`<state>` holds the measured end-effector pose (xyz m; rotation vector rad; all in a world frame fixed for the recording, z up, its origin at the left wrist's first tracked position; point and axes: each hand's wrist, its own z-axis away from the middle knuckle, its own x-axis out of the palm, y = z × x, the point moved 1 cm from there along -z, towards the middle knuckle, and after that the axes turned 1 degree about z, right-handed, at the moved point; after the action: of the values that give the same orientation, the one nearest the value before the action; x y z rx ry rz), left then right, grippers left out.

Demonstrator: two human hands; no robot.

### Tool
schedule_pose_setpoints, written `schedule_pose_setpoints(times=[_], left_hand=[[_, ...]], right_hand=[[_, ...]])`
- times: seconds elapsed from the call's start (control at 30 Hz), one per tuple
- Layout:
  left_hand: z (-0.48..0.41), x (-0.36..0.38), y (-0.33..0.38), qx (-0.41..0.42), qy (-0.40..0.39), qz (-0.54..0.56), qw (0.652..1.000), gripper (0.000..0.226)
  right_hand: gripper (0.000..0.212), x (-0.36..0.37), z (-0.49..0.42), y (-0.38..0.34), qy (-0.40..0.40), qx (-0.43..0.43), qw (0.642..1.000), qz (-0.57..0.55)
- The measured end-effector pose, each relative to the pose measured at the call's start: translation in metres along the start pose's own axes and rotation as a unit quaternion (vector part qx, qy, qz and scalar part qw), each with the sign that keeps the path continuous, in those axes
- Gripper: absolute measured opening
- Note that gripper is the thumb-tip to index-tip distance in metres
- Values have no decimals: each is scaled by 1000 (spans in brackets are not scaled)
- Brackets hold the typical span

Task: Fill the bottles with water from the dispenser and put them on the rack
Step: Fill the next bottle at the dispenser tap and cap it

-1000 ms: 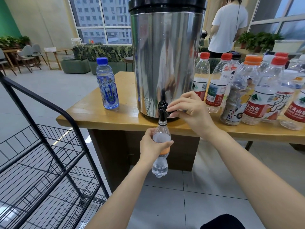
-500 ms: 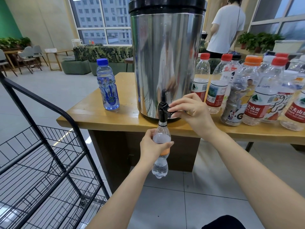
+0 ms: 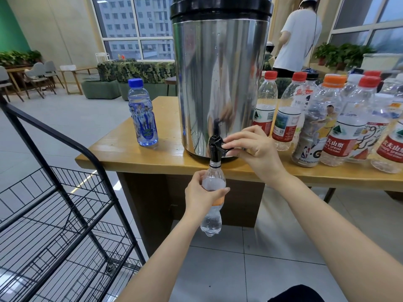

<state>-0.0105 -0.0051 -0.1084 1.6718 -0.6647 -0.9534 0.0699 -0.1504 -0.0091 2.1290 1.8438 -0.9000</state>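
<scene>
Silver dispenser [image 3: 220, 79] w/ black tap [image 3: 216, 147]; blue-cap bottle [image 3: 142, 113]; yellow wood desk [image 3: 135, 154]; black wire rack [image 3: 54, 203]; red/orange caps.

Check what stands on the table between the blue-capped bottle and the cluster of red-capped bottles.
In the head view, only the steel dispenser stands between the blue-capped bottle and the red-capped bottles, with the right hand pinching its black tap.

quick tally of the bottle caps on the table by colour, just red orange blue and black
red caps: 4
orange caps: 1
blue caps: 1
black caps: 1
total: 7
The white caps at the far right are too crowded to count.
</scene>
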Motion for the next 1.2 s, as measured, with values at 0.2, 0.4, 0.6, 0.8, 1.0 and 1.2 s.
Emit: schedule_pose_setpoints(times=[0.2,0.4,0.6,0.8,1.0,1.2], left_hand=[[2,0,1,21,-1,8,1000,73],[2,0,1,25,3,3,1000,74],[1,0,0,30,6,0,1000,72],[2,0,1,24,6,0,1000,73],[2,1,2,17,10,1,1000,75],[3,3,3,11,13,0,1000,77]], right_hand=[[21,0,0,0,-1,-12,1000,13],[22,-2,1,-3,-2,-48,996,81],[24,-4,3,-8,18,-99,979,176],[24,-3,6,-10,27,-102,977,187],[23,-3,7,-9,22,-95,978,183],[22,-2,7,-8,24,-88,980,176]])
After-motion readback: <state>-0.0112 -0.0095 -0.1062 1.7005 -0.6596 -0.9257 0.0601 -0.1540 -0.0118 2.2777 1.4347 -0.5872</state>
